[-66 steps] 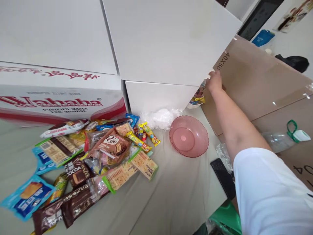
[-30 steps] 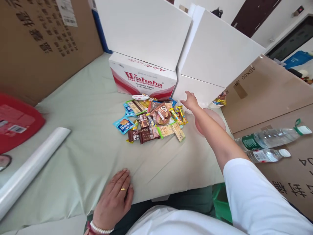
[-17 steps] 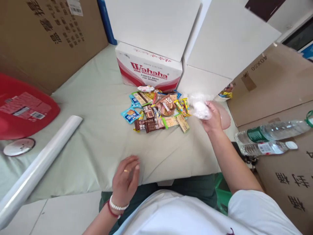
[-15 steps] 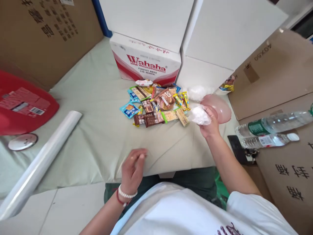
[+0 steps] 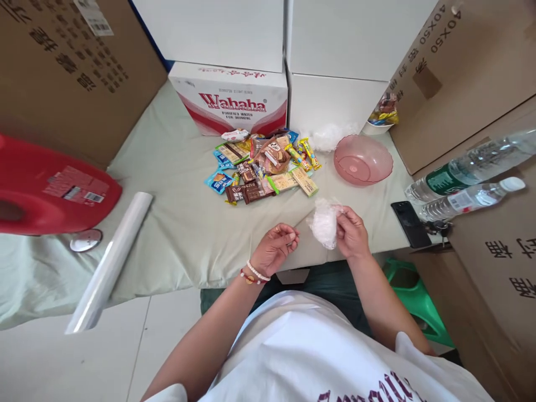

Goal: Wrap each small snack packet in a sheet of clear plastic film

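Note:
My right hand (image 5: 350,234) is closed on a crumpled clear plastic bag (image 5: 323,224), held just above the near edge of the table. My left hand (image 5: 275,247) hovers close beside it with fingers curled and pinched together; whether it grips an edge of the bag is unclear. Behind the hands lies a pile of snack packets (image 5: 263,164) on the pale green cloth (image 5: 180,223). A pink plastic bowl (image 5: 363,161) stands empty to the right of the pile.
More crumpled plastic bags (image 5: 329,135) lie by the white boxes (image 5: 335,56). A Wahaha carton (image 5: 230,100), a film roll (image 5: 111,259), a red plastic item (image 5: 46,192), a black phone (image 5: 410,223) and two water bottles (image 5: 469,178) surround the table. Cardboard boxes flank both sides.
My right hand reached to the bags by the white box, picked one up and brought it to the near edge. My left hand lifted off the cloth and came up beside it.

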